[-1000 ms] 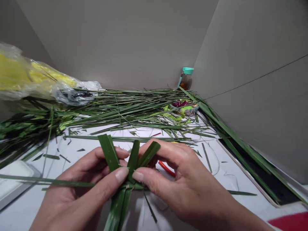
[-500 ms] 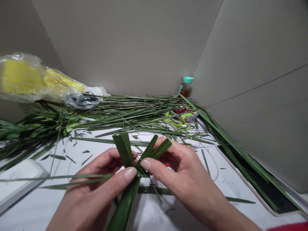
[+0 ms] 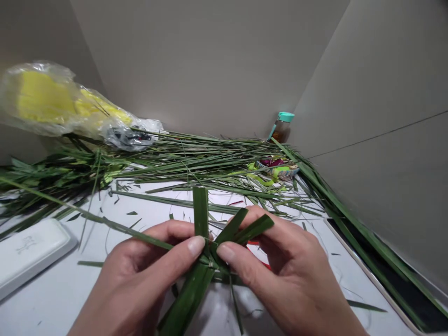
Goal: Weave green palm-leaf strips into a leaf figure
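Both hands meet over the white table at a bundle of folded green leaf strips (image 3: 191,296). My left hand (image 3: 147,270) pinches it from the left, thumb at the crossing point. My right hand (image 3: 273,266) pinches the right side, its thumb beside two short strips (image 3: 254,228) that fan out up and right. One broad strip (image 3: 200,212) stands upright between the hands. A long thin strip (image 3: 129,229) runs from the left hand out to the left edge. Under the right hand, part of something red (image 3: 252,242) shows; its kind is hidden.
Long green leaves (image 3: 196,156) lie heaped along the back. A clear bag with yellow contents (image 3: 45,98) is back left, a teal-lidded bottle (image 3: 283,126) back right. A white box-like device (image 3: 33,256) sits left. Leaves cross a dark-screened tablet (image 3: 381,275) at right.
The broad strip has gone from a spread, tilted pair to one upright piece. The thin strip on the left now slants up. The view has shifted slightly, and both hands still pinch the bundle.
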Tool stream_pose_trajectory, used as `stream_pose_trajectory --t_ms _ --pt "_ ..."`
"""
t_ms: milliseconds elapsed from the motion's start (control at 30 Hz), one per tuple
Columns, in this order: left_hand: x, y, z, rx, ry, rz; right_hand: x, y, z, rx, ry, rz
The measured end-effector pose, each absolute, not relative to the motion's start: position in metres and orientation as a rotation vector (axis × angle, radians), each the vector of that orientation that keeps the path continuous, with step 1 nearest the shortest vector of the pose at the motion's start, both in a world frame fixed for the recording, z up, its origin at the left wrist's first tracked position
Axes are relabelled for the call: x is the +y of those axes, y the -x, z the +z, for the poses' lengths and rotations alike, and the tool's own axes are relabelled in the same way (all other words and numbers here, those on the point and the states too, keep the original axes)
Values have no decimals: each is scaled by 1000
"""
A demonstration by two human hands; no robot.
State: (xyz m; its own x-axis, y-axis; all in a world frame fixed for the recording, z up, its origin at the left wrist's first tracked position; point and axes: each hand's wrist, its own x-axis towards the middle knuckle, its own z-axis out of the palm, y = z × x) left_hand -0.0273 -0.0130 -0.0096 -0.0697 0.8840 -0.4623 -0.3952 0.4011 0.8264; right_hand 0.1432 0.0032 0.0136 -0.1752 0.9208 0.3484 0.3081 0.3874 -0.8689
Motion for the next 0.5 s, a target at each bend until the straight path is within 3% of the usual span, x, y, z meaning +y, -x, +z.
stream_pose_trajectory --t_ms 233,500 --pt "-11 25 -5 1153 -578 1072 1 -140 15 -1797 1013 450" --pt "-6 23 8 1178 -606 1171 -1 -142 12 -1855 1026 344"
